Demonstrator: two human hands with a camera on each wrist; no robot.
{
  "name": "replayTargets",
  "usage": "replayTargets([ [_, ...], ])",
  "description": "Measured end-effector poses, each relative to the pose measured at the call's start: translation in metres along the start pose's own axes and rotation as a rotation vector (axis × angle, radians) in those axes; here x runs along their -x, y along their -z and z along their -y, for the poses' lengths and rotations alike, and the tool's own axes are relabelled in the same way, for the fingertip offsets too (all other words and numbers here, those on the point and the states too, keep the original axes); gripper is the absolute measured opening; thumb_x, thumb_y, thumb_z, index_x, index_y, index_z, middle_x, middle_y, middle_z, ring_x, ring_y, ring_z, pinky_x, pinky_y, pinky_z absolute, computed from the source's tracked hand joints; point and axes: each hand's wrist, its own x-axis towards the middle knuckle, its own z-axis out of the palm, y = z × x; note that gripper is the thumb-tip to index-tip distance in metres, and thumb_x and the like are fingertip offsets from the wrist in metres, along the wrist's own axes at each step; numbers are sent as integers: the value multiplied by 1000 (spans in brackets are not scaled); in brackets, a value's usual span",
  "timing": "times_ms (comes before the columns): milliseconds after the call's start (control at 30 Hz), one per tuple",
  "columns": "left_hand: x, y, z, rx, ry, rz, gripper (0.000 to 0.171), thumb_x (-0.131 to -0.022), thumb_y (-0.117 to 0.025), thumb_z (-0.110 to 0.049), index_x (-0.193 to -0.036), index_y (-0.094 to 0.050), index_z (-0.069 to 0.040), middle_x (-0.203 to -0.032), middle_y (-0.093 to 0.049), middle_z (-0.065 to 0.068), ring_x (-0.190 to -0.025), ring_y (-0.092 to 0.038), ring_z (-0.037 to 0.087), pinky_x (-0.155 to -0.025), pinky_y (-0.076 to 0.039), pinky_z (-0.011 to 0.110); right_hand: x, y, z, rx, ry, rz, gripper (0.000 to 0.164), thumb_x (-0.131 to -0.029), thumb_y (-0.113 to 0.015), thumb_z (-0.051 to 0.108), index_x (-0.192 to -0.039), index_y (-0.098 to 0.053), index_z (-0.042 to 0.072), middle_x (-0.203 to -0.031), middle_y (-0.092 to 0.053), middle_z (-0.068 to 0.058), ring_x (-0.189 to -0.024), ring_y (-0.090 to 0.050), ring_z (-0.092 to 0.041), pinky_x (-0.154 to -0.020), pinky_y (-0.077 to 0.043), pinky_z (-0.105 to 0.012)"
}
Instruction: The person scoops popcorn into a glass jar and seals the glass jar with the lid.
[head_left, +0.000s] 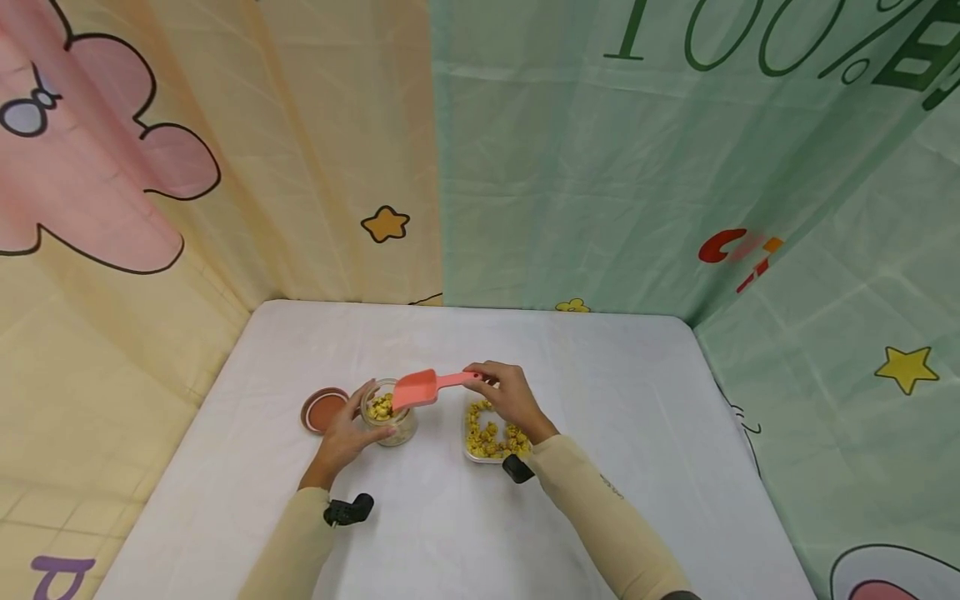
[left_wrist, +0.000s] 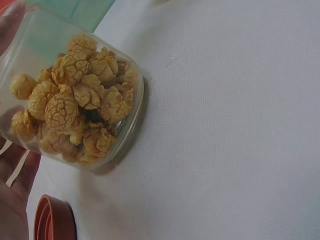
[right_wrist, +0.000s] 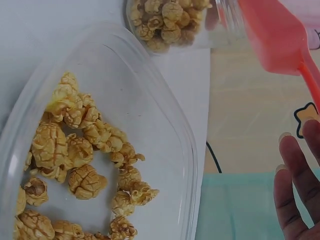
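A clear jar (head_left: 402, 428) partly filled with popcorn (left_wrist: 70, 102) stands on the table, and my left hand (head_left: 347, 437) holds it, fingers on the far side and thumb across the near side. My right hand (head_left: 510, 393) pinches the handle end of a coral-pink scoop (head_left: 417, 389). The scoop's blade is tipped over the jar's mouth, its front edge at the rim; in the right wrist view the scoop (right_wrist: 275, 37) shows no popcorn. Below the right forearm sits a clear plastic tub (right_wrist: 192, 150) with more popcorn (right_wrist: 50, 145), thinned out around a bare middle.
A reddish-brown round lid (head_left: 324, 411) lies on the table left of the jar, close to the left hand. White cloth covers the table (head_left: 420, 525). Printed curtains (head_left: 525, 183) hang along the back and both sides.
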Motion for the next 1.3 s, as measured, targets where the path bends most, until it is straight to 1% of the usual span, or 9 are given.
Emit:
replayTargets([
  [167,0,-1,-1,-20,1,-3,102,-73,-84,-34,-154,-23,-17,-154,-28,22,-136,-30,48,-107,-31,64,5,0,-6,-23,5,-34,24,-91,-65,25,-108,-72,10,-86,-66,3,-81,-56,-14,-77,-53,-31],
  [267,-1,-2,-1,-22,4,-5,104,-73,-85,-35,-154,-22,-17,-154,-28,22,-137,-28,48,-107,-29,64,9,0,-10,-35,-22,-51,23,-91,-65,25,-107,-73,10,-86,-66,4,-81,-56,-14,-78,-52,-33],
  [367,-2,-2,-1,-22,6,-12,105,-72,-85,-35,-154,-22,-18,-155,-27,19,-140,-24,44,-110,-26,63,12,1,-12,-58,-56,-67,22,-91,-66,25,-107,-73,11,-86,-67,5,-81,-57,-15,-78,-52,-37],
  [533,-4,-2,-9,-36,-13,-30,100,-74,-84,-32,-154,-24,-16,-157,-27,13,-144,-20,36,-113,-19,60,17,5,-17,-74,-89,-94,22,-91,-65,23,-109,-73,13,-86,-65,5,-81,-56,-16,-72,-51,-37],
  [667,-5,-1,-17,-67,-28,-55,96,-77,-81,-37,-153,-26,-18,-157,-27,13,-144,-20,37,-113,-19,61,21,11,-21,-67,-68,-128,20,-91,-65,20,-108,-73,11,-86,-66,2,-80,-55,-17,-71,-50,-38],
  [833,-6,-1,-25,-94,-60,-79,92,-78,-80,-38,-152,-29,-19,-156,-27,13,-143,-22,38,-113,-20,62,27,18,-29,-70,-38,-169,21,-91,-66,20,-108,-73,10,-90,-69,-1,-81,-57,-16,-73,-51,-35],
  [1000,-5,-2,-35,-104,-83,-79,90,-79,-79,-38,-152,-30,-19,-156,-28,14,-143,-21,38,-112,-20,63,32,26,-37,-74,-18,-203,22,-90,-67,18,-108,-73,6,-93,-70,-3,-82,-59,-18,-74,-52,-33],
  [1200,-5,-5,-45,-101,-166,-84,88,-79,-79,-34,-151,-32,-18,-156,-29,12,-143,-22,36,-112,-20,63,37,38,-45,-76,-28,-231,23,-89,-68,19,-108,-73,7,-95,-70,-4,-85,-61,-19,-76,-53,-34],
  [1300,-4,-7,-52,-99,-159,-65,88,-79,-79,-36,-151,-31,-20,-157,-26,11,-144,-20,37,-111,-19,65,39,42,-48,-78,-25,-243,23,-89,-68,19,-108,-73,6,-94,-70,-5,-85,-61,-19,-77,-53,-34],
])
